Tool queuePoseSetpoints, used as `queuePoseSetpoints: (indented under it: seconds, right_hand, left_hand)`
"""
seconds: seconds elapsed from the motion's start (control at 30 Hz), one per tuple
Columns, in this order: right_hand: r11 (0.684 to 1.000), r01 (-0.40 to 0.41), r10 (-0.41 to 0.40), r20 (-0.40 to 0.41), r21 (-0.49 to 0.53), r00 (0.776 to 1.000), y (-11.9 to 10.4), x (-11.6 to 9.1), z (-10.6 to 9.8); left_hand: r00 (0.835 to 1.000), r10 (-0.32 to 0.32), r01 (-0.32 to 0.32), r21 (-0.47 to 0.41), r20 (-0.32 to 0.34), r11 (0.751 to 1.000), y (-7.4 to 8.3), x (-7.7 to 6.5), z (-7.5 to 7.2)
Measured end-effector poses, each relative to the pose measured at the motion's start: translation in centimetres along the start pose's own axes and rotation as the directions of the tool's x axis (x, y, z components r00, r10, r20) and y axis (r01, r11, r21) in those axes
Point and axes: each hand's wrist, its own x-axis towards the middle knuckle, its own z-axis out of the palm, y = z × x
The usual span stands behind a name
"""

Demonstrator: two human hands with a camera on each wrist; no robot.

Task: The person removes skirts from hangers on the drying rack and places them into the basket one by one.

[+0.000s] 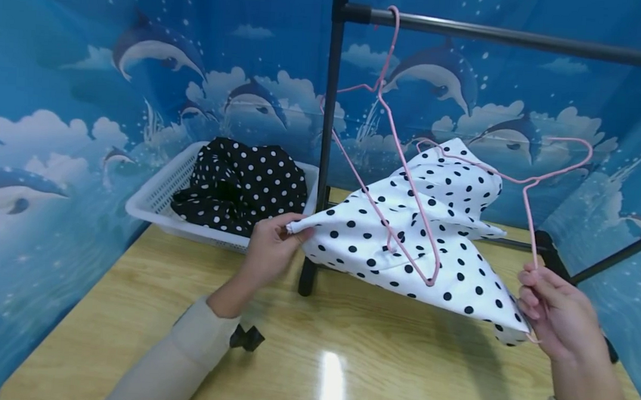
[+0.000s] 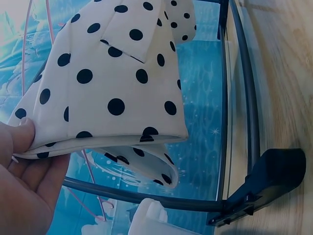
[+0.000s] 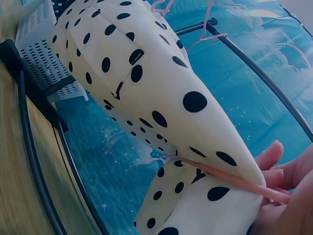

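A white garment with black dots (image 1: 372,238) is stretched between both hands in front of the rack. My left hand (image 1: 275,249) pinches its left corner between thumb and fingers; in the left wrist view the thumb lies over the hem of the white cloth (image 2: 116,88). My right hand (image 1: 560,312) grips a pink hanger (image 1: 531,224) by one arm, its hook pointing right. In the right wrist view the hanger's bar (image 3: 234,181) runs from the fingers across the dotted cloth (image 3: 195,127). The garment's lower right corner lies close against this hand.
Another pink hanger (image 1: 397,138) hangs from the rack's rail (image 1: 499,38), overlapping the garment. Left of the dark rack post (image 1: 330,105), a white basket (image 1: 153,213) holds black cloth with white dots (image 1: 270,180). The wooden table (image 1: 270,371) lies below; a dolphin-print curtain (image 1: 89,94) stands behind.
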Motion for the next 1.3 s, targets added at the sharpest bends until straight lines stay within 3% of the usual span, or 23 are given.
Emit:
queuePoseSetpoints:
  seconds: [0.67, 0.93, 1.3]
  right_hand:
    - [1.000, 0.001, 0.000, 0.042, -0.031, 0.999, 0.3, -0.2, -0.4]
    - [0.997, 0.006, -0.004, 0.020, -0.075, 1.000, 0.4, -0.3, -0.4]
    - [0.997, 0.026, -0.024, 0.031, -0.079, 0.999, 0.2, -0.5, -0.7]
  left_hand:
    - [0.995, 0.091, -0.090, 0.033, -0.040, 0.995, 1.2, 1.7, -1.7]
    - [0.995, 0.077, -0.073, 0.067, -0.063, 0.995, 1.0, 2.0, -2.0]
    - [0.994, 0.057, -0.055, 0.025, -0.088, 0.998, 0.5, 2.4, -2.8]
